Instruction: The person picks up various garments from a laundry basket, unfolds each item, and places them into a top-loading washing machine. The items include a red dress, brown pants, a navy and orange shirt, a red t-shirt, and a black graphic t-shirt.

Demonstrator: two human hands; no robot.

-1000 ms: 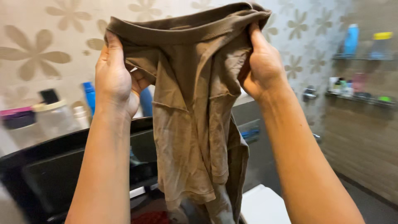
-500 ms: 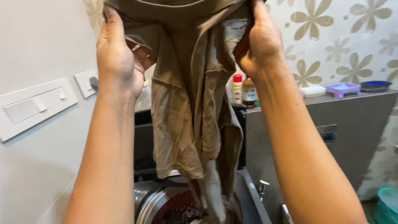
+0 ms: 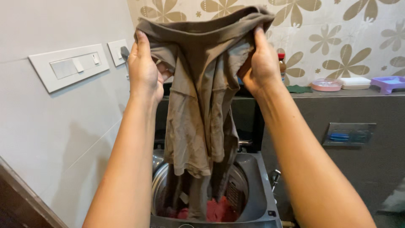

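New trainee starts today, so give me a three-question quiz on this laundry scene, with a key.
1. True or false: both hands grip the brown garment by its top edge.
2. What lies below the garment? A) sink B) open top-loading washer C) basket
3. What colour is the cloth inside the drum?

Key:
1. True: left hand and right hand hold it up.
2. B, the washer.
3. Red.

A top-loading washing machine stands open below, red laundry in its drum. On the left wall sit a wide white switch panel and a smaller switch plate. The grey worktop carries a pink dish, a white soap box, a purple tray, a green cloth and a red-capped bottle.
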